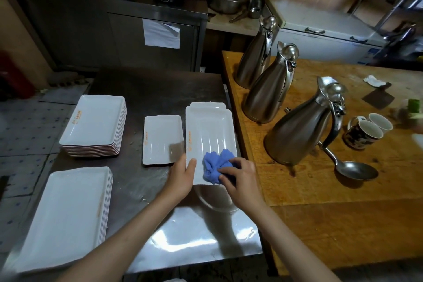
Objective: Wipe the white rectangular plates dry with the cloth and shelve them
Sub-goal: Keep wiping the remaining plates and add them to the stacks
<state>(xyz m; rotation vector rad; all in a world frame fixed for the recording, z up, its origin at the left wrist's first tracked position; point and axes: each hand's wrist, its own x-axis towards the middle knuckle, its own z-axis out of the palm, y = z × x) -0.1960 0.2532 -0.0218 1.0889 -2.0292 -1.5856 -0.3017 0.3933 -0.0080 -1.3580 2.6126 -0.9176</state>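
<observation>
Your left hand [180,177] grips the top plate's [209,135] near edge, right hand [240,178] clutching the blue cloth [216,163] on it: mid-wipe; stacks [93,123] wait on the counter [148,89], none shelved.

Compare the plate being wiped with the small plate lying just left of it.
The wiped plate is larger; the small plate is clearly shorter and narrower. The wiped plate is gripped at its near edge by the left hand while the right hand presses the blue cloth on it; the small plate lies untouched on the steel table. Both are white, rectangular, with orange edge print.
</observation>
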